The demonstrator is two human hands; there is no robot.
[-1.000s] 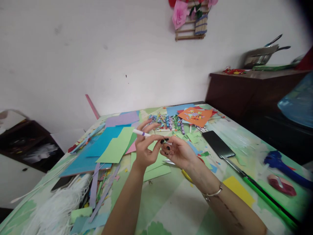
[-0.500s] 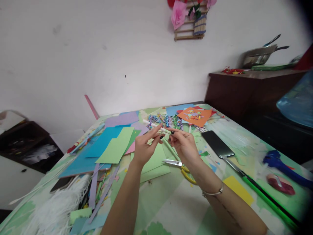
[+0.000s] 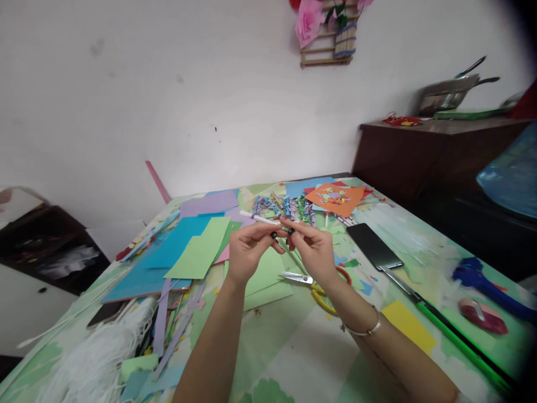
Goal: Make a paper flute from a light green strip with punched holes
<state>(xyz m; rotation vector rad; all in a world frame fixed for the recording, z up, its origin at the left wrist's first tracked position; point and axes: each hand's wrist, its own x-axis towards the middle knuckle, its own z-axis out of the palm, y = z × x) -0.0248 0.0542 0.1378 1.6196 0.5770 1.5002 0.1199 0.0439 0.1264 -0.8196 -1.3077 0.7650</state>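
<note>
A thin white stick is held above the table by both hands, its left end pointing up toward the back. My left hand pinches it with thumb and fingers near its middle. Against those fingertips, my right hand is closed on the stick's right end, which the fingers mostly hide. Below the hands lie light green paper sheets and scissors with yellow and red handles, partly behind my right wrist. Small curly paper pieces lie behind the hands.
Blue paper and a green sheet lie left. White string is at the front left. On the right are a phone, a green-handled knife, yellow paper and a blue glue gun.
My left fingers have closed in on the stick, and both hands' fingertips have come together. The stick has shifted slightly left. More of the red scissor handle shows.
</note>
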